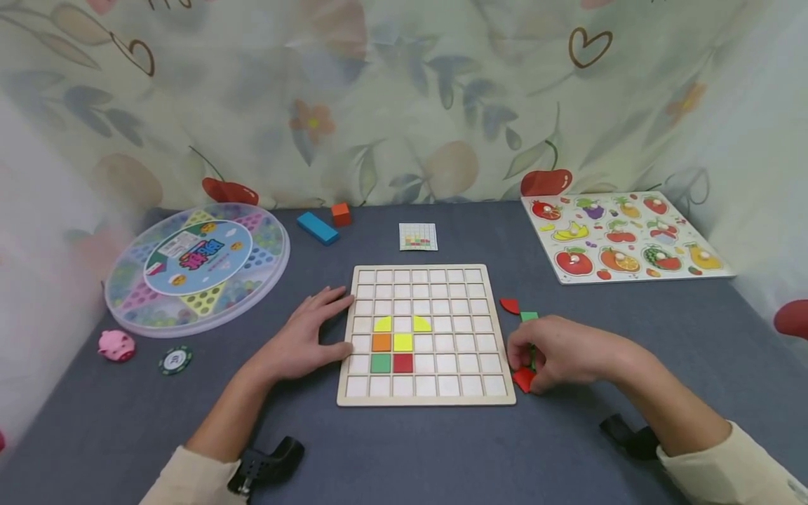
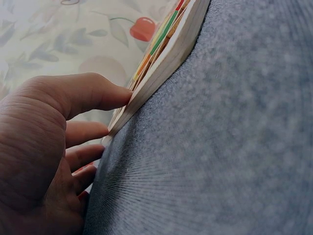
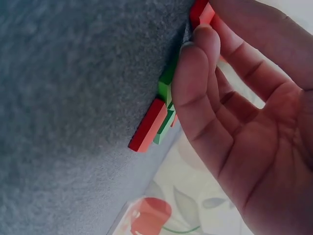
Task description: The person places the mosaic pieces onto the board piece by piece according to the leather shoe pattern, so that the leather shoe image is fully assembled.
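Observation:
A wooden grid board (image 1: 426, 400) lies flat on the table, with yellow rounded pieces (image 1: 421, 324) above orange (image 1: 381, 342), yellow (image 1: 402, 342), green (image 1: 380, 363) and red (image 1: 402, 363) squares in its cells. My left hand (image 1: 306, 344) rests at the board's left edge, thumb and fingertips touching the rim, fingers extended. Beside the lower right edge, my right hand (image 1: 564, 351) pinches a small red piece (image 3: 199, 13) between thumb and fingers, low at the table. Partly hidden by that hand are green pieces (image 3: 167, 88); another red piece (image 3: 149, 126) lies beyond them.
A small pattern card (image 1: 418, 237) lies behind the board. Back left are a round board game (image 1: 271, 280), a blue block (image 1: 318, 228) and an orange cube (image 1: 341, 214). A pig figure (image 1: 116, 345) and a chip (image 1: 174, 360) sit left; a fruit puzzle (image 1: 631, 238) lies back right.

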Available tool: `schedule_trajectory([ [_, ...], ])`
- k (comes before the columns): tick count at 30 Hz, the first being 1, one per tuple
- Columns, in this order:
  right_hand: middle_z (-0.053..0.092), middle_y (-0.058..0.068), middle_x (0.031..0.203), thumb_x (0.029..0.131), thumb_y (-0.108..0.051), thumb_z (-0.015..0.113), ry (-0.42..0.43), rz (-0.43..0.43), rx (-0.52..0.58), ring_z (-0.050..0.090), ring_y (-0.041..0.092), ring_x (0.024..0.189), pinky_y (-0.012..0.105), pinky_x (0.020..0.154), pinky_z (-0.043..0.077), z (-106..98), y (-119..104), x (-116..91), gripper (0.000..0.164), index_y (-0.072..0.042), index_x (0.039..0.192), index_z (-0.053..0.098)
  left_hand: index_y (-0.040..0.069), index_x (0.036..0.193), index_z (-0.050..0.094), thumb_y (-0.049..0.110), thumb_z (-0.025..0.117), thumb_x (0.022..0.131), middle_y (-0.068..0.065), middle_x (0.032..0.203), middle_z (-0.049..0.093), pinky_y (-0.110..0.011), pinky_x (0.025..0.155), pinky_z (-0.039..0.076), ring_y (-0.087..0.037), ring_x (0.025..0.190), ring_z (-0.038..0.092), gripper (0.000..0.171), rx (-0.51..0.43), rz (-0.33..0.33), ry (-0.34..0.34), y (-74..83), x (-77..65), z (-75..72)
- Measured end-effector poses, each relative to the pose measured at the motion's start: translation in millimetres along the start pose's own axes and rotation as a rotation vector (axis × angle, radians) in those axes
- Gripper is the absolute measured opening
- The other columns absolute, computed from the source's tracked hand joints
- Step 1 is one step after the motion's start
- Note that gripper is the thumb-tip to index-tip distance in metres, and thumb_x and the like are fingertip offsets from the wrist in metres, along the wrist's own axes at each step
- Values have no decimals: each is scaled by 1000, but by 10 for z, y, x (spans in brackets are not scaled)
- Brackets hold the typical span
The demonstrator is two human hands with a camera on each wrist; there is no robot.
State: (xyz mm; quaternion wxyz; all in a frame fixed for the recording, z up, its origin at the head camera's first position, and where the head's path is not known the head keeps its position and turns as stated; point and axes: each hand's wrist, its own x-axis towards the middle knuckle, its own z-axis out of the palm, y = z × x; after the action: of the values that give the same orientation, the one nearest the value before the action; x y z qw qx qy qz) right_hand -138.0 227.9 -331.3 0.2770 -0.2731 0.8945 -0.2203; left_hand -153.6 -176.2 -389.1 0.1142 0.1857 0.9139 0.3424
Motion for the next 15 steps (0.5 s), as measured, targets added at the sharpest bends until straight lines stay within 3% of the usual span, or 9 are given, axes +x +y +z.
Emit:
schedule_trajectory([
  [4, 58, -6, 79, 76, -8, 86, -1, 17, 17, 55, 10, 66, 26, 60, 47, 12, -17, 13, 28, -20, 86, 63, 12, 160, 40, 31, 71, 93, -14, 170, 26, -74, 120, 15, -44, 159, 9, 77, -2, -1, 0, -2, -11, -6],
  [8, 59, -4, 75, 79, -11, 85, -18, 30, 111, 56, 13, 66, 26, 61, 48, -29, 5, 1, 24, -17, 86, 63, 12, 160, 40, 31, 71, 93, -14, 170, 26, -74, 120, 16, -44, 159, 10, 77, 0, 1, 3, -3, -7, -4],
  [15, 62, -1, 81, 86, -15, 81, 16, -25, 196, 59, 16, 75, 26, 64, 50, -175, -11, -25, 17, -16, 99, 71, 11, 160, 40, 33, 72, 93, -15, 170, 26, -73, 119, 18, -44, 159, 11, 77, -2, 9, 3, 15, -22, -5],
])
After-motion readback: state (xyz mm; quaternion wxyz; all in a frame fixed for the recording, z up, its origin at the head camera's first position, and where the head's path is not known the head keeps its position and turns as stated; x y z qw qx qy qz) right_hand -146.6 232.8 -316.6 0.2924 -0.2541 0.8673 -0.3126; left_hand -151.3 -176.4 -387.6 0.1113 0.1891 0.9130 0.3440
